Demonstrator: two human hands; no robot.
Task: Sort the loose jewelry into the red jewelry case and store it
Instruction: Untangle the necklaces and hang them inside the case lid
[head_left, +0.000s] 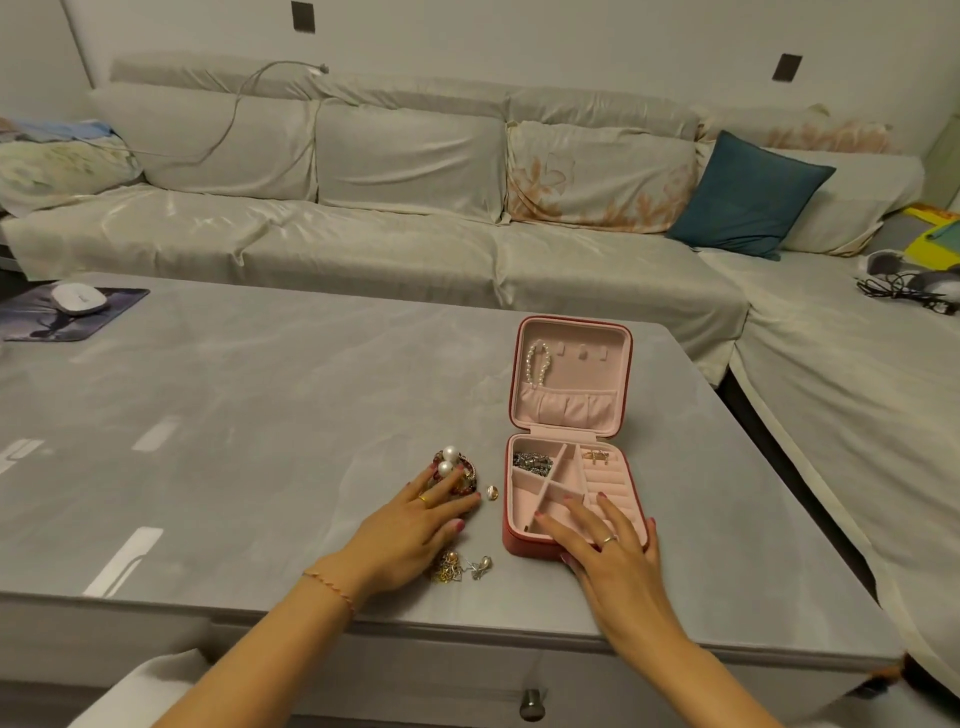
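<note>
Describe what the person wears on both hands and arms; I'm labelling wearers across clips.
Both forearms are bare, no sleeves. The left hand has a gold ring and a thin orange-pink beaded bracelet at the wrist. The right hand has a silver ring. Fingernails on both are painted pink.

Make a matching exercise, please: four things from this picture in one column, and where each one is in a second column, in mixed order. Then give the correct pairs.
Things:
1. pearl bracelet
2. silver chain
3. white mouse
4. blue cushion

Places:
A. on the sofa
B. in a far left compartment of the red jewelry case
C. hanging inside the case lid
D. on a dark pad at the table's far left

Pairs: 1-C, 2-B, 3-D, 4-A
</note>
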